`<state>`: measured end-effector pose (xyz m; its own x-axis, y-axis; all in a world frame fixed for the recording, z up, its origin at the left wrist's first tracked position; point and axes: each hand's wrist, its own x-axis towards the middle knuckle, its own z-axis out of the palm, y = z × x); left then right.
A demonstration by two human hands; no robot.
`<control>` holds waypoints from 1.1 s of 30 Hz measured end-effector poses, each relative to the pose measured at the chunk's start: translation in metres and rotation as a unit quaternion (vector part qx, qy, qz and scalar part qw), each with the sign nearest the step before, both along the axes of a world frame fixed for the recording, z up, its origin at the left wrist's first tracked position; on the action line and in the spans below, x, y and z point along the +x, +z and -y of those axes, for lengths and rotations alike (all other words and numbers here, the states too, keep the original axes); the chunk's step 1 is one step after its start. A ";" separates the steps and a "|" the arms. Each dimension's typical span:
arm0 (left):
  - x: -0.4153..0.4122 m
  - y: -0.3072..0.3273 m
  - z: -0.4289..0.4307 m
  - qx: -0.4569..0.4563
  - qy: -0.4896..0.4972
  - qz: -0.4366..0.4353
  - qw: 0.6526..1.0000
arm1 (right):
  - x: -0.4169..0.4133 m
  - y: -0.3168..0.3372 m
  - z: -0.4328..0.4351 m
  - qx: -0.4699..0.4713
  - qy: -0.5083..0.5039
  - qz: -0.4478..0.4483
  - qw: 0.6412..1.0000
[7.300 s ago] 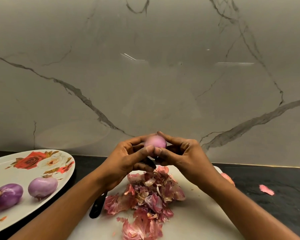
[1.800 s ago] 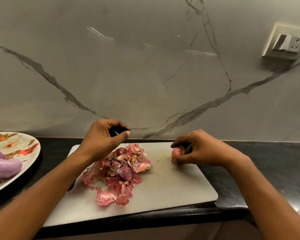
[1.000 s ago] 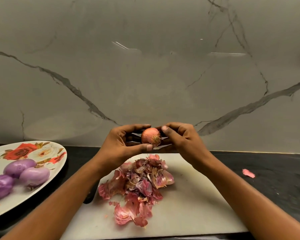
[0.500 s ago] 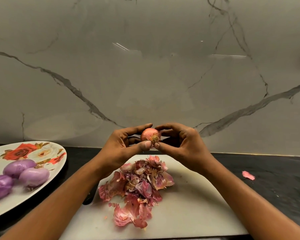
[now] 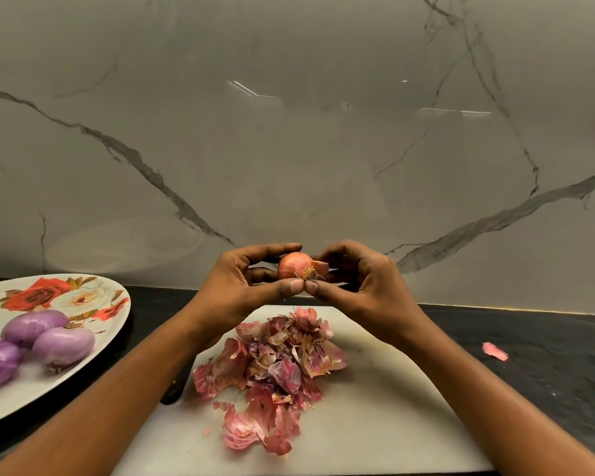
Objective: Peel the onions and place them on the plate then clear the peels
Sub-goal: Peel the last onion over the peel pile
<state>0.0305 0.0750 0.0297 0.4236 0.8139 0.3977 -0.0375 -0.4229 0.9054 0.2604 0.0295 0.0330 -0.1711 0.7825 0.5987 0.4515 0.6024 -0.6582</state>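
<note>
Above the heap of peels [image 5: 275, 369], the left hand [image 5: 241, 286] and the right hand [image 5: 361, 283] pinched one unpeeled onion [image 5: 294, 266] between them; the plate [image 5: 117, 304] stood well left.

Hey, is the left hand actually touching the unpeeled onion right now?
Touching. The head view shows the left hand gripping the onion: its forefinger lies over the top and its thumb presses in just under the root end.

The light in here is warm and fairly dim, with thin bright streaks of glare on the glossy marble wall [image 5: 289, 149] and a soft sheen on the plate [image 5: 31, 389]. The wide lens bends the back edge of the counter [image 5: 547, 355], and the lower corners go slightly soft.
</note>
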 end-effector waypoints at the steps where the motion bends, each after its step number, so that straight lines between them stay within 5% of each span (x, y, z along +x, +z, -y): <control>1: 0.000 0.000 0.000 -0.001 0.002 0.000 1.000 | 0.000 0.001 0.001 0.008 -0.008 0.006 1.000; 6: 0.000 0.001 0.000 -0.016 0.012 0.008 1.000 | 0.000 0.001 0.001 0.062 -0.042 0.043 0.996; 12: 0.001 0.002 0.002 -0.033 0.008 0.030 0.999 | -0.001 -0.004 0.000 0.027 -0.004 -0.041 0.999; 19: 0.001 0.003 0.004 -0.088 -0.025 0.064 0.994 | -0.008 -0.007 -0.001 0.050 -0.039 0.046 0.997; 28: -0.001 0.010 0.009 -0.188 -0.113 0.145 0.965 | -0.005 0.007 0.009 -0.109 0.133 -0.193 0.966; 33: -0.006 0.012 0.003 -0.183 -0.126 0.159 0.962 | 0.005 0.008 0.006 -0.108 0.099 -0.185 0.972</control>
